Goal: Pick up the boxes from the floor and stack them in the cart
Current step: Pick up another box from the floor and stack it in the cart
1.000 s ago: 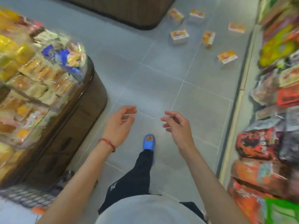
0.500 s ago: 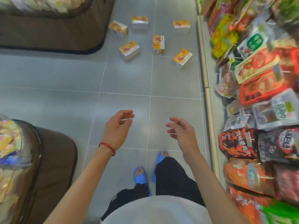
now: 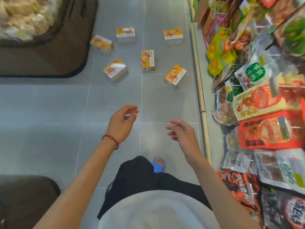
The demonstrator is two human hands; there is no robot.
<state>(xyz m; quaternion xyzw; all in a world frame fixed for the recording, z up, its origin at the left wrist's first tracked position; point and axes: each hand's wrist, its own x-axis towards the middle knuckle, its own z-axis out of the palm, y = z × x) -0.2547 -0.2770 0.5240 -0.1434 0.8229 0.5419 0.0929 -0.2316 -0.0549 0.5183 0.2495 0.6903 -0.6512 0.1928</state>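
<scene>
Six small orange-and-white boxes (image 3: 148, 60) lie scattered on the grey tiled floor (image 3: 115, 100) ahead of the person, between a brown display stand (image 3: 49, 55) and a shelf of packets (image 3: 264, 113), while the left hand (image 3: 122, 124) and right hand (image 3: 183, 134) hang relaxed and empty over bare tiles.

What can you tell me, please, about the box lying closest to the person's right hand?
The box is a small closed carton, cardboard by its look, with an orange-yellow top bearing a food picture and white sides. It lies flat on the grey tiled floor, skewed to the tile lines, near the shelf base. Only the floor touches it.
</scene>
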